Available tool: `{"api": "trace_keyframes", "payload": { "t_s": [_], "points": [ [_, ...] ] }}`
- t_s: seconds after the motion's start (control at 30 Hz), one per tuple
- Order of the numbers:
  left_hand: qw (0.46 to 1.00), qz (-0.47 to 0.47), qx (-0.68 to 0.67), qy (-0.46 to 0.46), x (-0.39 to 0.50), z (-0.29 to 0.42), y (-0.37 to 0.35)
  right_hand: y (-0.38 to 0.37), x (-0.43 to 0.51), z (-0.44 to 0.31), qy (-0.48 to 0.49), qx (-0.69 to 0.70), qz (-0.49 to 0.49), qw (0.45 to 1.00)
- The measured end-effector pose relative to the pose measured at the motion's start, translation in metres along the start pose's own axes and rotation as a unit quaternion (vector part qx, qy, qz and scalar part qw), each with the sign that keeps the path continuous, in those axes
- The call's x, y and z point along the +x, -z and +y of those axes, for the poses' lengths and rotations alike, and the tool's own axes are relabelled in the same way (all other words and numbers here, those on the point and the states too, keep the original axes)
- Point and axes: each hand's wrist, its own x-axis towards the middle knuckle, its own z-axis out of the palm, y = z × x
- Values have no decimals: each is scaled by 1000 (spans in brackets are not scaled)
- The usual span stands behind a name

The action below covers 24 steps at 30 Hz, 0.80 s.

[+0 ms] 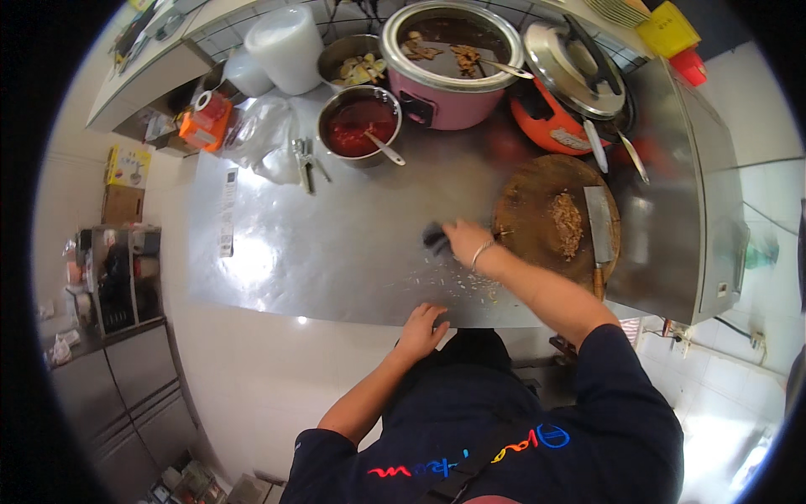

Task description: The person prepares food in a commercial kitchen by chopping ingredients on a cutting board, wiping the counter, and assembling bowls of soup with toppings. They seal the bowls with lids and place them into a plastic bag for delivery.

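Note:
My right hand (465, 242) grips a dark cloth (436, 239) against the stainless steel table (352, 233), just left of the round wooden chopping block (526, 195). Pale food scraps (469, 282) lie scattered on the metal below that hand. At the table's front edge rests my left hand (423, 331), fingers spread and holding nothing. A heap of chopped brown food (567, 225) sits on the block. Beside it lies a cleaver (599, 225), its wooden handle pointing towards me.
Along the back stand a pot of red sauce (359, 129) with a spoon, a pink cooker (450, 101) of dark broth and an orange cooker (554, 120) with a tilted lid. A metal cabinet (674, 189) borders the right. Plastic bags (267, 135) and metal clips (305, 165) lie at left.

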Motion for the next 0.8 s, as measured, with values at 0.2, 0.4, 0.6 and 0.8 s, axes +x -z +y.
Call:
{"api": "trace_keyframes", "payload": {
  "t_s": [0.2,0.4,0.6,0.8],
  "points": [
    [992,76,55,80,-18,-8,20,39,121,-15,-96,31,139,985],
    [982,108,-64,141,-61,-19,11,-47,64,-80,119,-67,199,970],
    [955,38,-61,288,-160,-44,0,-34,14,-59,205,-94,-9,974],
    [961,17,-38,274,-183,-73,-12,-53,63,-148,424,-65,140,893]
  ]
}}
